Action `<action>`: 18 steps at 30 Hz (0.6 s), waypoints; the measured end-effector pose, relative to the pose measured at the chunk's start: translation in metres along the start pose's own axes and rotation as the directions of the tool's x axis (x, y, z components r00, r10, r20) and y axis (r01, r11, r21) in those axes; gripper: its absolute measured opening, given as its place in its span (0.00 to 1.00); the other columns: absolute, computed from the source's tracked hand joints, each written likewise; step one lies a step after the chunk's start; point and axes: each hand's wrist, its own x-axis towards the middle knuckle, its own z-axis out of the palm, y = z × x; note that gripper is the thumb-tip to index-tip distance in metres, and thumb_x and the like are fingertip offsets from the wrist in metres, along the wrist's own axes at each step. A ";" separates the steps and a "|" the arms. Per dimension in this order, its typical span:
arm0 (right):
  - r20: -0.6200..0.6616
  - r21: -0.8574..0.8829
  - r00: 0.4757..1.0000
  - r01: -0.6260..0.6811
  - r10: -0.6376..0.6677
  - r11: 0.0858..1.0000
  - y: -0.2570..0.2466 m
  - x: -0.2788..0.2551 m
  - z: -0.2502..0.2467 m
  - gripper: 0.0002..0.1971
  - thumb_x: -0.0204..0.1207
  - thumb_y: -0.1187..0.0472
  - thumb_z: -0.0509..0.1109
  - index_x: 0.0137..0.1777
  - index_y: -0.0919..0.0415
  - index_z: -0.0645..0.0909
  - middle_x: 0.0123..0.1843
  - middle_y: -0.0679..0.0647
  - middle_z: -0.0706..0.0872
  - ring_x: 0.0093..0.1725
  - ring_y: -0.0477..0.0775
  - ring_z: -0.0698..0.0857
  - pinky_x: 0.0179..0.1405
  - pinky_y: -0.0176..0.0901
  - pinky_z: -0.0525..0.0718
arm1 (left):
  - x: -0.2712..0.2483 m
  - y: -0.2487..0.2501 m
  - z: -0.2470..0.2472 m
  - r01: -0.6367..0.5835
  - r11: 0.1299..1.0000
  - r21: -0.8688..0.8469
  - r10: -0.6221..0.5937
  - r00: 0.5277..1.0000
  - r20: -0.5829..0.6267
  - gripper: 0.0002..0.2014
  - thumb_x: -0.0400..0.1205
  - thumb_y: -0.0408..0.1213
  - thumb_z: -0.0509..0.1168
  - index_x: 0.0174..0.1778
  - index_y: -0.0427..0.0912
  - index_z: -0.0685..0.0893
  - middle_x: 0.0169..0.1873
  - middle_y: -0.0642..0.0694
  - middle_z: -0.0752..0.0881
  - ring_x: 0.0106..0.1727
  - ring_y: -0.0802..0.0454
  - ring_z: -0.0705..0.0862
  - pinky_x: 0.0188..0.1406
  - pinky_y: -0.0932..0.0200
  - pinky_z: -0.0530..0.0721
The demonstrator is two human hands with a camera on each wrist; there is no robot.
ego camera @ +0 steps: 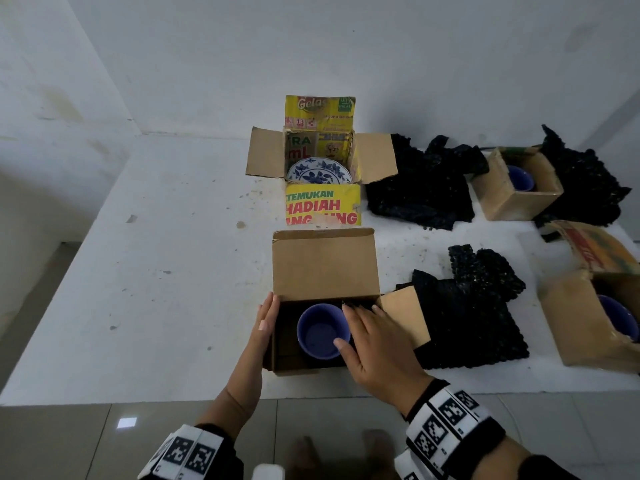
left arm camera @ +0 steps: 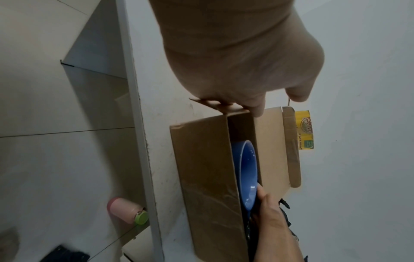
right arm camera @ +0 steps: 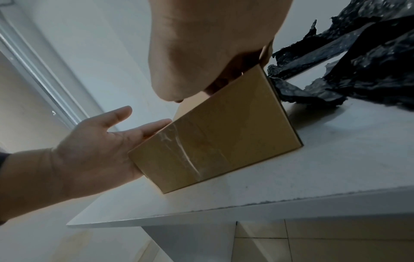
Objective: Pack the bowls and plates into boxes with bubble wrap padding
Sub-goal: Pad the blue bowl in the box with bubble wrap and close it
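Note:
A brown cardboard box (ego camera: 323,265) stands near the table's front edge with its back flap up. Inside it sits a blue bowl (ego camera: 322,332) on black bubble wrap (ego camera: 287,337). My left hand (ego camera: 267,320) lies flat against the box's left wall, fingers straight. My right hand (ego camera: 367,332) rests over the box's right edge with fingers spread, its thumb touching the bowl's rim. The left wrist view shows the box (left arm camera: 201,177), the bowl (left arm camera: 246,173) and the right hand (left arm camera: 273,221). In the right wrist view the left hand (right arm camera: 100,141) presses the box (right arm camera: 215,138).
Behind stands a yellow box (ego camera: 322,206) holding a blue-and-white plate (ego camera: 318,172). Sheets of black bubble wrap (ego camera: 467,313) lie to the right, more (ego camera: 422,188) further back. Two more boxes (ego camera: 516,192) (ego camera: 585,320) with blue bowls stand at the right. A pink bottle (left arm camera: 125,211) is under the table.

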 end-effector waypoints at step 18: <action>0.142 0.071 0.990 -0.035 0.024 0.997 -0.008 0.007 -0.007 0.43 0.75 0.31 0.35 0.83 0.58 0.41 0.72 0.53 0.74 0.66 0.52 0.75 0.62 0.40 0.72 | 0.083 -0.079 -0.016 0.169 0.985 0.033 -0.164 0.979 -0.120 0.22 0.82 0.60 0.46 0.73 0.66 0.60 0.77 0.53 0.64 0.78 0.51 0.64 0.76 0.52 0.64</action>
